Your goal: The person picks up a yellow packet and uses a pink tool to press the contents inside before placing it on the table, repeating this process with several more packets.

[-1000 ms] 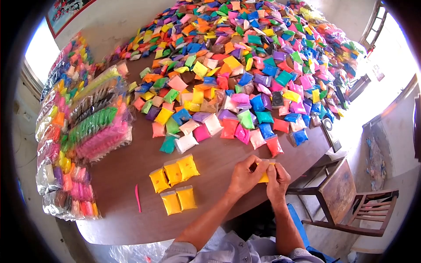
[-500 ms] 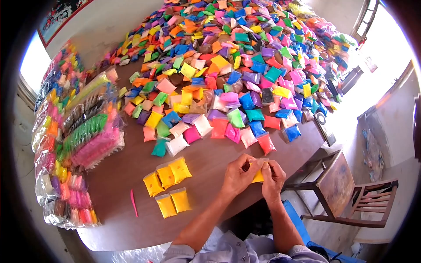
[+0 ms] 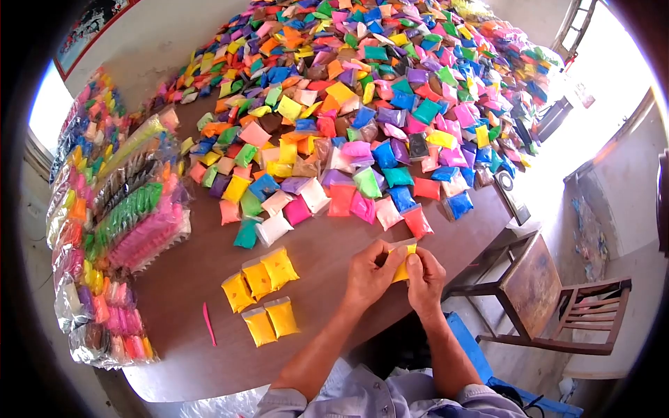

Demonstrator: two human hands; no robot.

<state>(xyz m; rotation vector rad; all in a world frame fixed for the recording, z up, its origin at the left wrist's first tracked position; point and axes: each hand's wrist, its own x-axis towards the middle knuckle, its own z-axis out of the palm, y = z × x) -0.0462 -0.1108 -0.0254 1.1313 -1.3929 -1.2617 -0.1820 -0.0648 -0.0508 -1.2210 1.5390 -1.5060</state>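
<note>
Between my two hands is a small clear bag with yellow filling (image 3: 402, 260), held above the front of the brown table (image 3: 209, 268). My left hand (image 3: 371, 273) pinches its left side, thumb and fingers closed. On the other side, my right hand (image 3: 425, 279) grips it with the thumb pressed to its face. To the left of my hands, several yellow bags (image 3: 256, 279) lie in two rows on the table. A thin pink plastic tool (image 3: 210, 324), shaped like a small knife, rests left of them.
A huge heap of small coloured bags (image 3: 348, 125) covers the back of the table. Larger clear packs of bags (image 3: 143, 230) are stacked along the left edge. A wooden chair (image 3: 533, 292) stands to the right, near a roll of tape (image 3: 505, 181) at the table's right edge.
The yellow bag has been raised and tilted, so more of it shows between my fingers. Both hands have moved slightly up and left. The whole view has shifted a little.
</note>
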